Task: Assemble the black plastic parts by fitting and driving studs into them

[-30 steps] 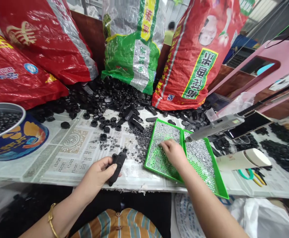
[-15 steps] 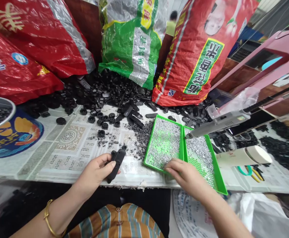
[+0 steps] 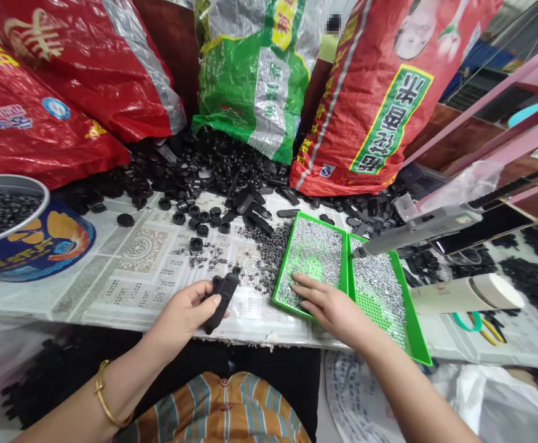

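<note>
- Your left hand [image 3: 183,317] gripped a black part [image 3: 223,300] between thumb and fingers, left of the green tray [image 3: 412,320].
- Your right hand [image 3: 336,307] had its fingers extended and parted over the metal pieces [image 3: 319,237] in the green tray's left compartment.
- You seemed to be picking among them; the next move called for a light pinch there.
- A grey tool [image 3: 423,232] pointed into the green tray's right compartment.

Three red sacks [image 3: 379,123] on show, and here's one green sack [image 3: 254,92]! One tub [image 3: 42,240], one bottle [image 3: 471,293], one electric screwdriver [image 3: 420,231], one teal ring [image 3: 478,323], one gold bracelet [image 3: 102,394]. Two hands in play, a left hand [image 3: 185,314] and a right hand [image 3: 337,307], and one black piece [image 3: 222,301] held. Green tray sections [image 3: 374,307]: two! Silver bits [image 3: 319,240] and loose black parts [image 3: 245,166]? Far too many to count!
</note>
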A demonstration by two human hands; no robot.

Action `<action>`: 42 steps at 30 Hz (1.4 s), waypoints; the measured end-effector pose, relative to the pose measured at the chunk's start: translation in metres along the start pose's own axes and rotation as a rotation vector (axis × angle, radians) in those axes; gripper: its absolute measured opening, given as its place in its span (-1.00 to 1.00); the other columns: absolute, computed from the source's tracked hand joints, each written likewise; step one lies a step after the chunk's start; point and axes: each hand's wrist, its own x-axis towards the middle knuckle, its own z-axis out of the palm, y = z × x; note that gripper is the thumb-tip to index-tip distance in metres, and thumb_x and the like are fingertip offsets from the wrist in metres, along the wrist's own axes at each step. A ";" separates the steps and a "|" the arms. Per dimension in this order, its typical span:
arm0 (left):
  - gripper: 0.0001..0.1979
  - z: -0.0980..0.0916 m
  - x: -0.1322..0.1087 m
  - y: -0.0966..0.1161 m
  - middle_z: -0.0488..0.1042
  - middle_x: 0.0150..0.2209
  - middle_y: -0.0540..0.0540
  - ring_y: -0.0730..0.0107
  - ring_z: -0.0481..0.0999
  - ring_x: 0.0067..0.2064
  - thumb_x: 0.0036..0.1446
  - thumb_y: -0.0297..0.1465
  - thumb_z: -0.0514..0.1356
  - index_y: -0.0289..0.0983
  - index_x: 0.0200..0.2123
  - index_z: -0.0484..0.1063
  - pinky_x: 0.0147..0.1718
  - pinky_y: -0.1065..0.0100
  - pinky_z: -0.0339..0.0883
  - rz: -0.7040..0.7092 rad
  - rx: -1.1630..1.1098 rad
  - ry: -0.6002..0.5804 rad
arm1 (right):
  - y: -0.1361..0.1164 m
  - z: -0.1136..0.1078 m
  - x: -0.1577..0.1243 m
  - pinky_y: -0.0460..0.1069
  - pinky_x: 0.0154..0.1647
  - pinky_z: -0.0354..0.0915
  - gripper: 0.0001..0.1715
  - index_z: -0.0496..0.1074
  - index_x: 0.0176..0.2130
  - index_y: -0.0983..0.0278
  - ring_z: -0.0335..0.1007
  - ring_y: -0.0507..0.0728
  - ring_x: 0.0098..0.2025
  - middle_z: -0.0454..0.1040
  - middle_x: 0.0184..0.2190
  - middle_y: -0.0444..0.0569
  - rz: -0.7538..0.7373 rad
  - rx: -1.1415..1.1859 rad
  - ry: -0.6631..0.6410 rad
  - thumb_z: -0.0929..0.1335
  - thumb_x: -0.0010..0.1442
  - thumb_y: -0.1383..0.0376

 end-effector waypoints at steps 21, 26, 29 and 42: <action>-0.76 -0.003 0.005 -0.009 0.44 -0.48 -0.01 0.29 0.50 -0.34 -0.03 -0.23 0.18 -0.30 -0.42 0.32 -0.35 0.37 0.29 0.045 -0.002 -0.018 | -0.011 0.003 -0.013 0.10 0.10 0.20 -0.55 0.26 0.09 0.17 0.19 0.17 0.13 0.19 0.18 -0.05 0.161 0.007 0.038 0.14 0.24 0.19; -0.76 -0.003 0.005 -0.009 0.44 -0.46 -0.01 0.29 0.51 -0.33 -0.03 -0.23 0.19 -0.30 -0.39 0.33 -0.35 0.38 0.29 0.034 0.003 -0.040 | -0.016 0.002 -0.018 0.00 -0.27 0.34 -0.65 0.44 -0.32 0.22 0.40 0.08 -0.29 0.46 -0.34 -0.03 0.219 0.030 0.087 0.14 0.24 0.22; -0.76 -0.002 0.003 -0.008 0.44 -0.47 0.00 0.28 0.51 -0.34 -0.04 -0.23 0.19 -0.29 -0.41 0.31 -0.36 0.37 0.30 0.019 -0.009 -0.027 | 0.000 0.000 0.014 -0.01 -0.30 0.33 -0.68 0.44 -0.39 0.24 0.38 0.08 -0.35 0.43 -0.40 -0.03 0.200 -0.009 0.166 0.17 0.22 0.24; -0.77 0.000 0.003 -0.003 0.43 -0.50 0.00 0.32 0.50 -0.37 -0.06 -0.25 0.19 -0.30 -0.43 0.32 -0.44 0.42 0.27 0.050 -0.014 -0.041 | -0.028 0.011 -0.028 -0.03 -0.44 0.22 -0.86 0.37 -0.37 0.22 0.32 0.08 -0.38 0.38 -0.42 -0.07 0.179 -0.183 0.135 0.26 0.16 0.23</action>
